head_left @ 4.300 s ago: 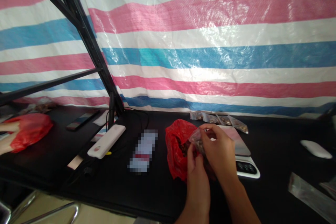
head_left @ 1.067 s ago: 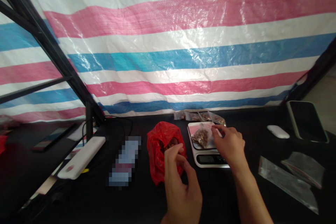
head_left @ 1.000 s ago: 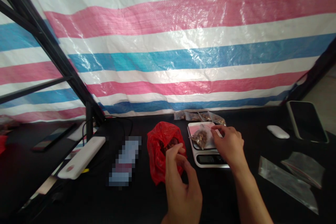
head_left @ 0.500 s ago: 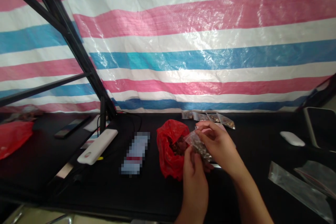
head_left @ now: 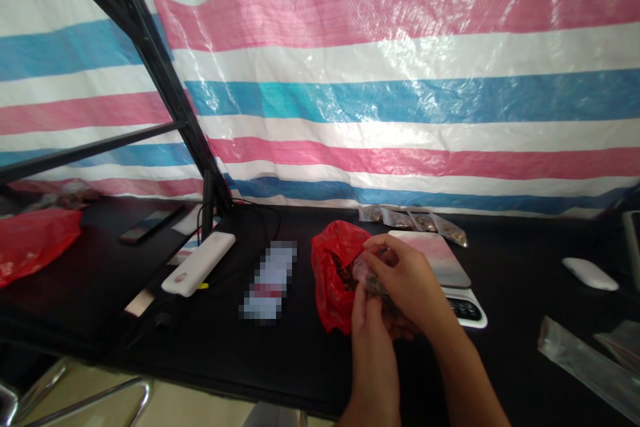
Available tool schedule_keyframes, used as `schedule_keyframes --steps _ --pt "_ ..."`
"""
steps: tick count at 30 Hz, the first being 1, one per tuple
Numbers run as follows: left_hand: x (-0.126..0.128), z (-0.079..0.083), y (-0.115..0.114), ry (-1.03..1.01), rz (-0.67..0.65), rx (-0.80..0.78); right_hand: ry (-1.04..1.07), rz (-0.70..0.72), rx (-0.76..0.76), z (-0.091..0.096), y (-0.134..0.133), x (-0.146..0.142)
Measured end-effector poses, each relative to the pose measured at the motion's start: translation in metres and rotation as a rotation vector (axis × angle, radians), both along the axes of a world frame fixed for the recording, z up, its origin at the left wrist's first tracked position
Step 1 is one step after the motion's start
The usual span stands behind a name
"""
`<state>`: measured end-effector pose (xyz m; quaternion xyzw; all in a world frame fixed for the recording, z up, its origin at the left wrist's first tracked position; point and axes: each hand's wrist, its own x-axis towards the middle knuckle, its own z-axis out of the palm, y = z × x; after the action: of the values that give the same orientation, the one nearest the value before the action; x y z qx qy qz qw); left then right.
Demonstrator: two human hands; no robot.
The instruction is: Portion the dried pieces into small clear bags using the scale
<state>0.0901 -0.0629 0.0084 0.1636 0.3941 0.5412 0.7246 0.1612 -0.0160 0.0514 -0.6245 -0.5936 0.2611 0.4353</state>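
Observation:
A small clear zip bag [head_left: 367,272] with little shiny metal-looking pieces in it is held between my two hands, close to the right edge of an open red plastic bag [head_left: 327,300]. My left hand [head_left: 373,333] grips it from below. At its upper end, my right hand [head_left: 407,273] pinches it with thumb and fingers. Much of the zip bag is hidden behind the fingers. Dark brownish small pieces lie inside the red bag. Right behind my right hand stands a flat scale-like device [head_left: 450,263] with a pastel plate and a dark panel in front.
Several filled clear bags [head_left: 423,221] lie in a row at the back. Flat clear bags [head_left: 583,360] and a white mouse-shaped object [head_left: 590,273] are on the right. Leftward lie a blurred-out rectangle [head_left: 270,280], a white power bank [head_left: 200,265] and another red bag [head_left: 37,240].
The view has swung rightward and slightly down. My fingers now cover more of the zip bag, and the scale-like device shows more fully beside my right hand.

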Motion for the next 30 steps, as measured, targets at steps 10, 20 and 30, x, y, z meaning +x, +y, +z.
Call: schedule_keyframes --steps 10,20,30 --pt "-0.01 0.008 -0.017 0.548 0.061 0.417 0.4 -0.04 0.118 0.002 -0.004 0.038" --pt "-0.015 0.007 -0.018 0.921 0.134 0.744 0.024 -0.602 0.146 -0.04 0.005 0.096" --pt "-0.014 0.007 -0.017 0.983 0.149 0.857 -0.205 -0.9 0.142 -0.038 -0.009 0.116"
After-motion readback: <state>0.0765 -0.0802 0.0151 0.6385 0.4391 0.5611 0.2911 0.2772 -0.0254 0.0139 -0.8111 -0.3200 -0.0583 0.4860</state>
